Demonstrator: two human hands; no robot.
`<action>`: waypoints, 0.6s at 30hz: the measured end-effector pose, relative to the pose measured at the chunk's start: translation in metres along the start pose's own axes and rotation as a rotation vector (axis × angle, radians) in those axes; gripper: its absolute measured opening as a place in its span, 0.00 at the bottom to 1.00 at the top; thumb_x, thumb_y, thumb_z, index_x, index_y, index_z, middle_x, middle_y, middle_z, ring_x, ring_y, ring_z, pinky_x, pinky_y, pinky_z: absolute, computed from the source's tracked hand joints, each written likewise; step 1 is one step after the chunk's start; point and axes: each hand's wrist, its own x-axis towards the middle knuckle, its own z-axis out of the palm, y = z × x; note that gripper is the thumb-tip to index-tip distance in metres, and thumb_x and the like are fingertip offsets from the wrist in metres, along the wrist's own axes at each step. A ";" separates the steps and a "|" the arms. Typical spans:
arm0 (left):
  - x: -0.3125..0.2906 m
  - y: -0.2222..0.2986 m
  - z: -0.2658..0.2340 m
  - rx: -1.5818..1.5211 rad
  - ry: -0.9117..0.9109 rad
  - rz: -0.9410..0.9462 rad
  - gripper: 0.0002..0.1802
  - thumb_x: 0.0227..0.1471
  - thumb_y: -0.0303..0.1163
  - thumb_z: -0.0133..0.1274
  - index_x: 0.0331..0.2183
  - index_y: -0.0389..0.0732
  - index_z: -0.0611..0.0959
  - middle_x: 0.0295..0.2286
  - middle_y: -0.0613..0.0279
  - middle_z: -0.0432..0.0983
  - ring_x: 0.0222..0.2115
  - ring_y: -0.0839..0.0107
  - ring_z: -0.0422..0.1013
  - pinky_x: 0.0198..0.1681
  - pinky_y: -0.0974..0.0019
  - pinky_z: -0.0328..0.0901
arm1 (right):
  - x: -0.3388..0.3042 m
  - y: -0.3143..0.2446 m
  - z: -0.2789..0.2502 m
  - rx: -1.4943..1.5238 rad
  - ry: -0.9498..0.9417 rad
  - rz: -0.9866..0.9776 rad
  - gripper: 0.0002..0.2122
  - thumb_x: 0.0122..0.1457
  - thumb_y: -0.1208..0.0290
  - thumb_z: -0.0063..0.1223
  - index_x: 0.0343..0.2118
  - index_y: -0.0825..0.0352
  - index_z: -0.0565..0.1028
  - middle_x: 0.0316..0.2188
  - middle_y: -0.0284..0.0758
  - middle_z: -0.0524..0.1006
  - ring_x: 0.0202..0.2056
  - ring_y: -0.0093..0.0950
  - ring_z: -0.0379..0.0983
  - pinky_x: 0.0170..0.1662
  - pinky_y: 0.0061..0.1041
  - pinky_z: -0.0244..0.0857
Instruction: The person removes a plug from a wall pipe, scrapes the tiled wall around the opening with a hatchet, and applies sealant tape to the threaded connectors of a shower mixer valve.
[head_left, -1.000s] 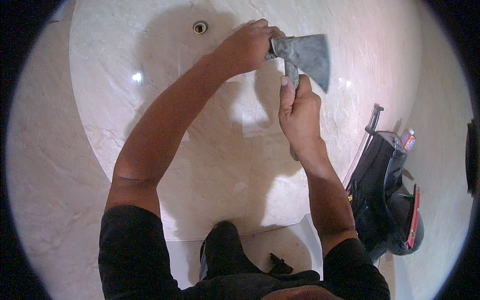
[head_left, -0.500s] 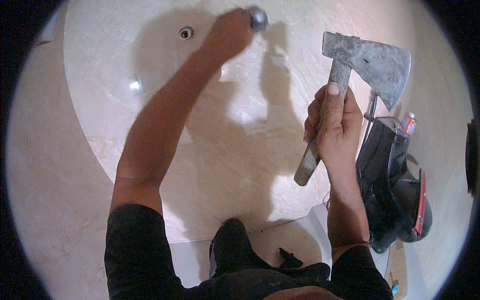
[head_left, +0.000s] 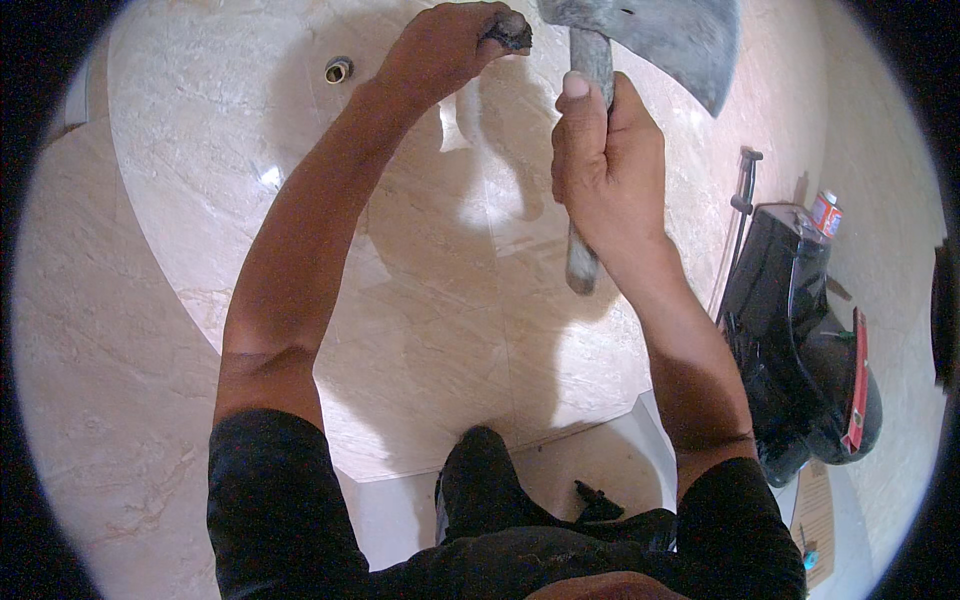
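My right hand (head_left: 618, 180) is wrapped round the wooden handle of a hatchet (head_left: 590, 65), thumb pressed along its front. The broad grey blade is up at the top edge, pointing right and partly cut off by the frame. My left hand (head_left: 440, 52) is a closed fist near the tiled wall, left of the hatchet head. A rounded grey end and a dark, rough edge of a short tool (head_left: 513, 30) show at that fist. The rest of the tool is hidden, so I cannot tell its kind.
A brass pipe fitting (head_left: 338, 70) sits in the beige marbled tiles (head_left: 440, 330), left of my left hand. On the right stand black rubber boots (head_left: 765, 300), a red strip (head_left: 856, 380), a small red-and-white container (head_left: 826, 213) and a thin dark rod (head_left: 742, 205).
The hatchet has moved up and left, closer to my left hand, its head now partly out of frame. My left fist has shifted slightly left. The view has shifted a little.
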 end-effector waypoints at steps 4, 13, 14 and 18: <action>-0.001 -0.007 0.002 -0.004 0.055 0.098 0.11 0.52 0.33 0.61 0.34 0.36 0.83 0.29 0.45 0.80 0.33 0.47 0.77 0.37 0.52 0.70 | 0.019 0.010 0.008 -0.189 -0.007 -0.065 0.17 0.68 0.63 0.46 0.33 0.77 0.71 0.21 0.59 0.75 0.27 0.60 0.75 0.31 0.51 0.69; -0.013 -0.013 0.003 -0.094 0.167 -0.126 0.11 0.55 0.33 0.59 0.33 0.34 0.81 0.25 0.47 0.79 0.28 0.58 0.78 0.33 0.58 0.71 | 0.004 0.008 -0.001 -0.115 -0.036 0.036 0.18 0.69 0.59 0.45 0.34 0.73 0.71 0.21 0.49 0.72 0.24 0.47 0.70 0.28 0.43 0.65; -0.010 -0.007 -0.001 -0.094 0.171 -0.121 0.11 0.55 0.33 0.59 0.33 0.34 0.81 0.25 0.47 0.79 0.28 0.58 0.78 0.33 0.58 0.71 | -0.006 0.003 -0.007 -0.054 -0.019 0.071 0.17 0.70 0.57 0.44 0.34 0.69 0.70 0.19 0.38 0.69 0.19 0.32 0.66 0.22 0.32 0.61; 0.017 0.041 -0.041 -0.207 0.415 -0.125 0.14 0.57 0.35 0.57 0.30 0.32 0.80 0.21 0.51 0.74 0.23 0.62 0.75 0.30 0.60 0.69 | -0.041 -0.032 -0.051 0.217 0.094 0.299 0.17 0.72 0.54 0.40 0.34 0.64 0.69 0.16 0.28 0.66 0.14 0.19 0.63 0.16 0.22 0.58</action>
